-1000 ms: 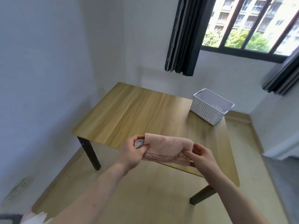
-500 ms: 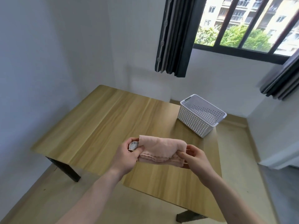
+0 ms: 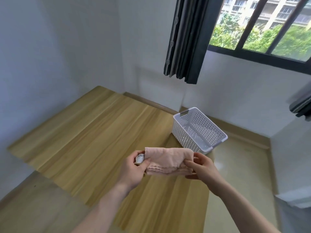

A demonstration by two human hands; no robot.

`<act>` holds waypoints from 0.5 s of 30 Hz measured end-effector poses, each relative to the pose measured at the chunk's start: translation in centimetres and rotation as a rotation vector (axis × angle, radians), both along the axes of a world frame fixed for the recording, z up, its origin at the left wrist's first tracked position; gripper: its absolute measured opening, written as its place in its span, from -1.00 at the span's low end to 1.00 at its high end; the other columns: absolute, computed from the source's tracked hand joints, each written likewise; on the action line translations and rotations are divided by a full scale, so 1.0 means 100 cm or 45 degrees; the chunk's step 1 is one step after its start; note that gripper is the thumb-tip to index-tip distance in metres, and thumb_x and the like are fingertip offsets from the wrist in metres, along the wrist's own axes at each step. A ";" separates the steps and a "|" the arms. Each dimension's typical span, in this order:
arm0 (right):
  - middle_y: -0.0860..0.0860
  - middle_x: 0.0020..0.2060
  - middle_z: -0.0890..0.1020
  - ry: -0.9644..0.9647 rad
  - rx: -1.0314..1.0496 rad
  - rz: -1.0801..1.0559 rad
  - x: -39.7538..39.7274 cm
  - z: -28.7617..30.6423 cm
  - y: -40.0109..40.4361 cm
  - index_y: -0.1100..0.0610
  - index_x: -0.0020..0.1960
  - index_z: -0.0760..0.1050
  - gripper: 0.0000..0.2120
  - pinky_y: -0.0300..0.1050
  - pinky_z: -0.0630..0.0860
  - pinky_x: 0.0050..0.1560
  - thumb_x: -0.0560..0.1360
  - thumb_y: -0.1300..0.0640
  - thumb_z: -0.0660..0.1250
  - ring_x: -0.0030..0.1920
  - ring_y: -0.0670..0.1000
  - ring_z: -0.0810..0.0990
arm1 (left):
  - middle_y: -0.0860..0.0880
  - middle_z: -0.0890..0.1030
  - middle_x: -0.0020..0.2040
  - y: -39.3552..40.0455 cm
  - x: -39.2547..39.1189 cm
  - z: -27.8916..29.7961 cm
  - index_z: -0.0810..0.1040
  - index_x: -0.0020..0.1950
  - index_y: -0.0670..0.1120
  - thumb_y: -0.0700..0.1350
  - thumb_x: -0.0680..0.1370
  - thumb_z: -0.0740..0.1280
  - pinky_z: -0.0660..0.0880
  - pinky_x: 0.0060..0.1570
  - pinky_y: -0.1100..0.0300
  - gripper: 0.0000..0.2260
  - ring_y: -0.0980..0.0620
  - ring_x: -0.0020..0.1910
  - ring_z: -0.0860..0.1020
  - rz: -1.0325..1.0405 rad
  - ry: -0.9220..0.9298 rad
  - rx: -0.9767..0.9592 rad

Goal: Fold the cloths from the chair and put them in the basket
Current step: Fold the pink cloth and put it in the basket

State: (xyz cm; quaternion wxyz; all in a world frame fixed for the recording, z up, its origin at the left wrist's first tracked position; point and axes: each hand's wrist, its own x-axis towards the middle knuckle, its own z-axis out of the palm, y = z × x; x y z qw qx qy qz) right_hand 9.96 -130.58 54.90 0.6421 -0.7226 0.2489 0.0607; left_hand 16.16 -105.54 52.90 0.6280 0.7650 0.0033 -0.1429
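One pink cloth [image 3: 168,161] folded, pinched at each end by left hand [image 3: 133,170] and right hand [image 3: 201,167], not yet in empty-looking basket [image 3: 217,132] just beyond right hand.

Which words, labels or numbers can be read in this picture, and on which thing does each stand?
None can be read.
White tag on the pink cloth, by the left hand: dark printed lines, too small and blurred to read.
White basket: no text visible.
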 end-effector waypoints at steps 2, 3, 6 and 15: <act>0.08 0.02 0.73 0.007 -0.030 0.003 0.005 -0.002 -0.012 0.07 0.17 0.60 -0.75 0.07 0.71 -0.09 0.51 0.19 0.49 -0.04 0.10 0.76 | 0.11 0.67 -0.26 -0.013 0.010 0.002 0.65 -0.04 0.02 -0.13 0.57 0.44 0.61 -0.13 -0.05 -0.95 0.12 -0.29 0.59 -0.028 0.001 0.019; 0.08 0.03 0.73 -0.001 -0.048 -0.009 0.008 -0.002 -0.017 0.06 0.18 0.60 -0.73 0.06 0.71 -0.09 0.50 0.19 0.50 -0.04 0.09 0.76 | 0.08 0.69 -0.22 -0.019 0.016 0.000 0.65 -0.04 0.02 -0.13 0.57 0.44 0.61 -0.09 -0.07 -0.95 0.11 -0.26 0.61 -0.046 0.001 0.023; 0.07 -0.01 0.74 -0.014 -0.096 -0.083 0.018 0.000 -0.038 0.06 0.15 0.61 -0.78 0.06 0.71 -0.07 0.52 0.23 0.45 -0.07 0.08 0.76 | 0.06 0.72 -0.16 -0.044 0.031 -0.005 0.66 -0.01 0.04 -0.09 0.52 0.45 0.62 0.00 -0.11 -0.93 0.04 -0.17 0.66 -0.081 0.041 0.028; 0.09 -0.03 0.72 -0.002 -0.085 -0.243 0.083 0.005 -0.142 0.10 0.15 0.57 -0.80 -0.01 0.68 -0.12 0.58 0.31 0.34 -0.10 0.05 0.72 | 0.10 0.71 -0.07 -0.163 0.079 -0.017 0.61 0.16 0.03 -0.15 0.51 0.45 0.64 0.06 -0.08 -0.76 0.04 -0.09 0.68 -0.072 0.134 -0.047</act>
